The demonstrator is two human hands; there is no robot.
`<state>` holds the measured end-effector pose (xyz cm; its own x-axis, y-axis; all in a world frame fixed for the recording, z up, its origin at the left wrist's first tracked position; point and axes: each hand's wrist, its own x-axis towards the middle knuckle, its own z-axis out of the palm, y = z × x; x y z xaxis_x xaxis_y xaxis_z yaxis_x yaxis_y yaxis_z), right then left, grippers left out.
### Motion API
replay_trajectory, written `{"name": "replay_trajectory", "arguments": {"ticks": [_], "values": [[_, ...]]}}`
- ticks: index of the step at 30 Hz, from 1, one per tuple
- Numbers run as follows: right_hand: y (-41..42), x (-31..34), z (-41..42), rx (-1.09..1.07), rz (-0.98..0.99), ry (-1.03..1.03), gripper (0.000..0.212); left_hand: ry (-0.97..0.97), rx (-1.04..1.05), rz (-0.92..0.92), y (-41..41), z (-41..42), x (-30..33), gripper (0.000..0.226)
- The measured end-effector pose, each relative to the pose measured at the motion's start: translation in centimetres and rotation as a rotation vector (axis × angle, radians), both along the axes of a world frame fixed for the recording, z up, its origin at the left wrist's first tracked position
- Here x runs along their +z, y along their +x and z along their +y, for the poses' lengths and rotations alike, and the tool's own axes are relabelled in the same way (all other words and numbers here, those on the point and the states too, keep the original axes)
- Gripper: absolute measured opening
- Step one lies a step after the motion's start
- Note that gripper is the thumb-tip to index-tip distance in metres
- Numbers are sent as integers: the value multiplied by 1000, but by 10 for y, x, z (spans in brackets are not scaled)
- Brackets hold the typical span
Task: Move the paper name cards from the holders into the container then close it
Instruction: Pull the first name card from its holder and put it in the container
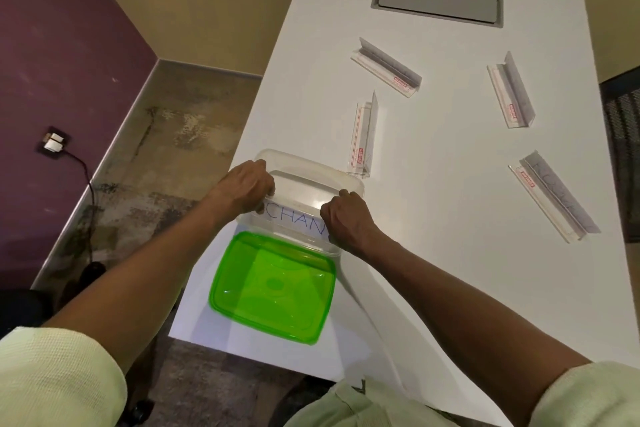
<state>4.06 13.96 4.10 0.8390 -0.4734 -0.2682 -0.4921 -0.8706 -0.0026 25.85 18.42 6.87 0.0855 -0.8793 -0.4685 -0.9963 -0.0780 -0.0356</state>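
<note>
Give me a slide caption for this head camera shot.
Both hands lower a name card into the clear container, green lid nearby.

Pale green, seemingly waffle-textured sleeves [52, 381] pushed above bare forearms

Blue handwritten letters "CHAN" show on the paper card [294, 218] in the clear container [311, 180]. Red labels on the holders [362, 139] are too small to read.

It looked like an office meeting room: beyond the fingers [266, 184] stretched a long white table [433, 184] with a grey cable hatch [437, 3] and acrylic name-card holders [386, 68], with a wall socket [53, 143] far to their left.
</note>
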Motion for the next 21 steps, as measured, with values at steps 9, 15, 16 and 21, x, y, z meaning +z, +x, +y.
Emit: {"name": "replay_trajectory", "arguments": {"ticks": [9, 15, 16, 21], "values": [[14, -9, 3, 3, 114, 42, 13, 91, -282, -199, -9, -3, -8, 23], [19, -12, 9, 35, 112, 17, 13, 148, -383, -296, -8, -1, -15, 19], [20, -12, 10, 34, 112, 16, 14, 148, -397, -306, -8, -1, -16, 19], [18, -11, 9, 13, 111, 30, 16, 153, -385, -294, -10, 0, -20, 21]]}}
